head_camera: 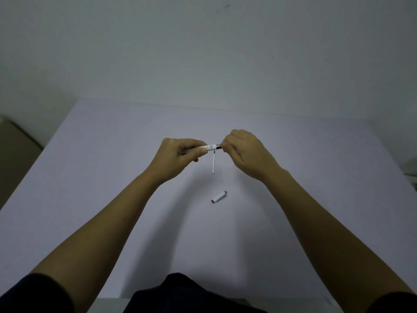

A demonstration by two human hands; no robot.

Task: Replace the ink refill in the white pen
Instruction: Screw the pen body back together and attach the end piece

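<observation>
The white pen (211,147) is held level above the table between both hands. My left hand (180,154) grips its barrel from the left. My right hand (243,152) pinches the dark metal end at the right with fingertips. A thin white ink refill (213,162) lies on the table just below the pen, pointing toward me. The pen's white cap (219,196), with a grey end, lies on the table nearer to me.
The white table (112,177) stretches wide around the hands, with its far edge against a grey wall (203,53). A brownish surface (15,150) shows past the table's left edge.
</observation>
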